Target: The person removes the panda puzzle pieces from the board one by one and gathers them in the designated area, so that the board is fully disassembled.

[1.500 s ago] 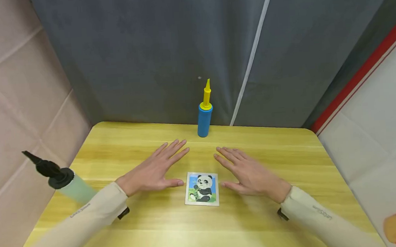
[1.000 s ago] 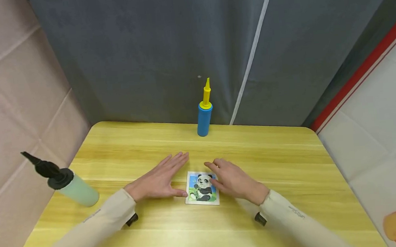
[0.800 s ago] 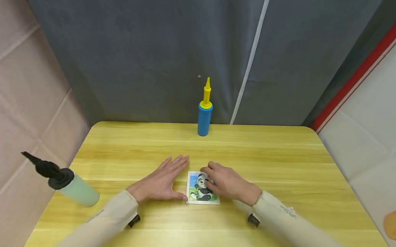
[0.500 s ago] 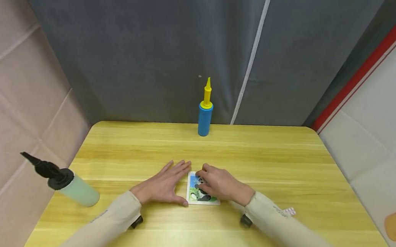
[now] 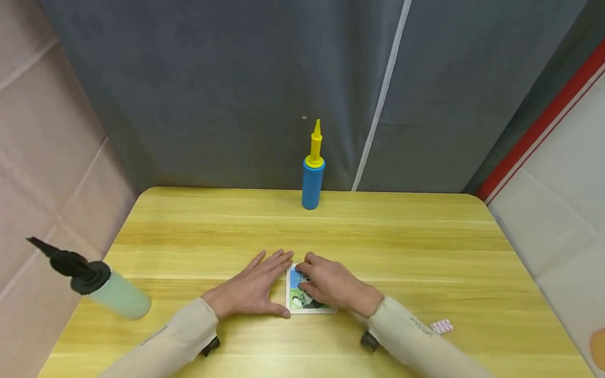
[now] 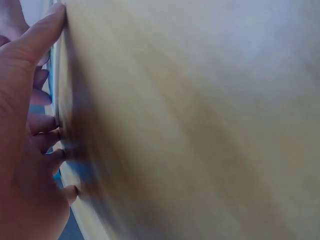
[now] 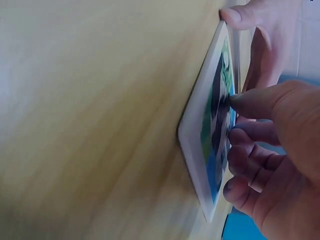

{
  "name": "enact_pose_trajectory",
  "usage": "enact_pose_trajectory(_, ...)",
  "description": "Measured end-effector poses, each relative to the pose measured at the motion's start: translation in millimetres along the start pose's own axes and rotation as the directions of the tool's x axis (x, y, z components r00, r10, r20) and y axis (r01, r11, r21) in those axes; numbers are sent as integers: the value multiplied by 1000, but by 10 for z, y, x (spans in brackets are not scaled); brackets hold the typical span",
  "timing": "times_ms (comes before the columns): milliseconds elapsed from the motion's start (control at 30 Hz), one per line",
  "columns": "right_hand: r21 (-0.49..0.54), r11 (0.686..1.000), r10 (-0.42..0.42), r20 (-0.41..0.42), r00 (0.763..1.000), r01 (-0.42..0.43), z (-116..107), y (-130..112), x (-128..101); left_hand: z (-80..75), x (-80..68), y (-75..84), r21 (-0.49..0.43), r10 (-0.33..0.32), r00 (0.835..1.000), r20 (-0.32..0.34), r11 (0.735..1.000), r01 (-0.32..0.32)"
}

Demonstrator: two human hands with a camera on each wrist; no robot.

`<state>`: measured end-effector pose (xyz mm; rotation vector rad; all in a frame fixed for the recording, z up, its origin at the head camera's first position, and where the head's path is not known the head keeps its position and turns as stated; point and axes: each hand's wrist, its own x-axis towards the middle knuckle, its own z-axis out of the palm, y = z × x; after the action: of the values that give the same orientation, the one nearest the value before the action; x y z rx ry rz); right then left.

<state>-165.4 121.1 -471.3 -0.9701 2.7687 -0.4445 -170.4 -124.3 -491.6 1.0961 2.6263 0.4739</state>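
Pump, left edge of table: mint pump with black nozzle, tilted, well apart from the hands
Left hand: flat, fingers straight, thumb against the left edge of the panda puzzle
Panda puzzle: flat, mid-table toward the near edge
Right hand: fingertips curled onto the picture face
Advice: brace left, press lightly, keep the frame flat
Far edge: blue pump upright

A pale yellow wooden table with rounded corners is filling the scene. A dark grey fabric curtain is hanging behind its far edge, a thin white cord slanting across it. A beige padded wall is running along the left edge; soft even light is falling.
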Motion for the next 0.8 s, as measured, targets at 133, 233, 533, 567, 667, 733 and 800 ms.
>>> enact_pose_trajectory(133,-9,1000,4,-19,1000,-5,27,-50,16,19,20,3,-29,9,1000,-10,1000,-9)
enact_pose_trajectory(233,-34,999,16,-29,999,-17,55,-87,19,21,29,13,-52,18,1000,-17,998,-19)
enact_pose_trajectory(533,-135,991,-16,-84,996,5,53,-208,47,16,-1,21,-58,18,1000,-19,998,-19)
enact_pose_trajectory(567,-132,991,-17,-87,996,5,48,-218,54,16,-2,20,-57,18,1000,-20,998,-20)
enact_pose_trajectory(667,-123,992,-7,-89,996,-4,38,-236,78,23,-2,13,-63,18,1000,-21,998,-19)
enact_pose_trajectory(733,-113,994,6,-77,997,-14,32,-237,93,31,1,9,-67,16,1000,-19,998,-17)
enact_pose_trajectory(800,-100,995,21,-60,998,-27,23,-232,105,34,6,11,-72,8,1000,-13,997,-9)
